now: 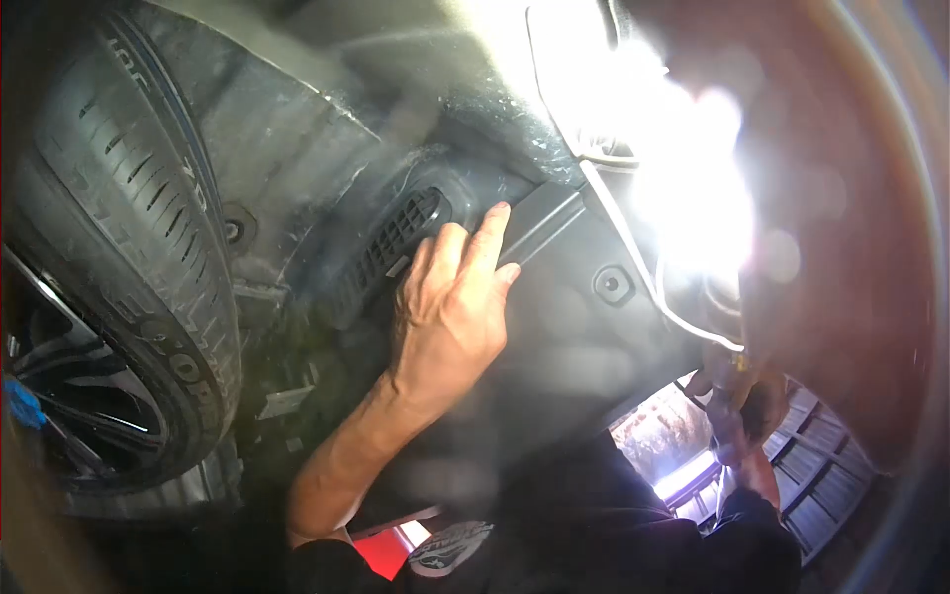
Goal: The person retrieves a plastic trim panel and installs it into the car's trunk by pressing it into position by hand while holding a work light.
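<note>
My left hand (pixel 450 307) reaches up from below, its back toward me. The index finger is stretched out and lies against a dark plastic panel (pixel 564 327) under the car, with the thumb apart from it. The other fingers bend beside a black vent grille (pixel 406 223); their tips are partly hidden. At the right, my right hand (pixel 742 411) is closed around the lower end of a lit work lamp (pixel 683 168). Its glare washes out the lamp's shape and whatever lies behind it. A white cord (pixel 633 243) loops in front of the panel.
A tyre (pixel 148 188) on a dark spoked wheel (pixel 89 376) fills the left side. A bolt (pixel 234 230) sits by the tyre, and a round fastener (pixel 612 285) in the panel. Something blue (pixel 24 402) is near the wheel hub. A reddish-brown surface (pixel 841 218) borders the right.
</note>
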`<state>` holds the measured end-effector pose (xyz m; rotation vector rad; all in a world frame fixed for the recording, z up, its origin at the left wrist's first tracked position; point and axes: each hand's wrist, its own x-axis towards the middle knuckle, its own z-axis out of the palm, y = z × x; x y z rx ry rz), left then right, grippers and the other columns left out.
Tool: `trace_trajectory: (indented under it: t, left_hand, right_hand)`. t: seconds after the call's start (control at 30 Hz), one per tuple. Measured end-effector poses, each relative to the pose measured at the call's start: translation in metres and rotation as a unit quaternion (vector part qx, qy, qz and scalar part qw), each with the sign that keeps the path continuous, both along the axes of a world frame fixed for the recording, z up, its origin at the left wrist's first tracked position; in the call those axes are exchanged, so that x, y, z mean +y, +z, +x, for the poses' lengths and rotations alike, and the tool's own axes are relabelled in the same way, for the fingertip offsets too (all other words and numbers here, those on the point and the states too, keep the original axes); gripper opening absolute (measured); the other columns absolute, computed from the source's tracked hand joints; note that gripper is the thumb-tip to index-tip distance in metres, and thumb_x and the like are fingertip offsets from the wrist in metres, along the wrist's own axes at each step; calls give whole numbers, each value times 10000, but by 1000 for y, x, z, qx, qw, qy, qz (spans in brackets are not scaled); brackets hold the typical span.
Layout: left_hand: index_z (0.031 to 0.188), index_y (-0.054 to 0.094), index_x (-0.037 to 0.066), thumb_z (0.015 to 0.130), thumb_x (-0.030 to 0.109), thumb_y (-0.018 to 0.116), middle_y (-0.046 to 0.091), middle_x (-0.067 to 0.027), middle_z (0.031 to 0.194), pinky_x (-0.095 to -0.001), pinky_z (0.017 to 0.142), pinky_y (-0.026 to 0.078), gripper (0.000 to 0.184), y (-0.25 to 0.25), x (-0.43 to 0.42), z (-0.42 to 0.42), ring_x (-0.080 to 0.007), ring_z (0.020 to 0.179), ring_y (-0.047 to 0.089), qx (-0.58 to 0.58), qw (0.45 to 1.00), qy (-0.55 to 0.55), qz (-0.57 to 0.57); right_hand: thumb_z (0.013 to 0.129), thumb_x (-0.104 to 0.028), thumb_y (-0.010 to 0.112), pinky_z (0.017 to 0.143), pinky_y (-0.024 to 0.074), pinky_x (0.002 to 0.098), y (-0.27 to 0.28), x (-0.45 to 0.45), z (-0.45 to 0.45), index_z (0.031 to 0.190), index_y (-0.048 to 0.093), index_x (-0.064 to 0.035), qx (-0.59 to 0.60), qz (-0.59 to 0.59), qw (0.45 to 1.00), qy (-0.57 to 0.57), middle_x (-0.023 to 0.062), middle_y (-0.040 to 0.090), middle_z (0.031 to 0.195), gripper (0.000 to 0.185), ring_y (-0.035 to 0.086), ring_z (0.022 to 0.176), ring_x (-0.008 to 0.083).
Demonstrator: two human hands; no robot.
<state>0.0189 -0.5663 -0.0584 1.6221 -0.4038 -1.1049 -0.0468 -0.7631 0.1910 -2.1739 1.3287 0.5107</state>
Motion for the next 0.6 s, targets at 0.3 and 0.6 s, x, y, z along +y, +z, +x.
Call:
trace_trajectory:
  t: [0.3,0.6]
  left_hand:
    - [1242,584,-26,913,83,672,591,-215,993,-480,810,488,358,6,-5,0,-421,922,599,5,1000,-5,8]
    - [1286,546,-26,944,85,667,627,-240,1079,-472,823,515,380,-1,-3,-3,-423,961,638,3,1000,3,-2]
  right_hand:
    - [830,-265,774,850,564,354,1,3,0,1379,516,111,1,9,1000,-3,167,689,1074,713,633,818,161]
    - [837,-298,767,845,568,358,3,8,1,1377,514,119,-1,11,1000,-1,174,692,1056,728,633,780,157]
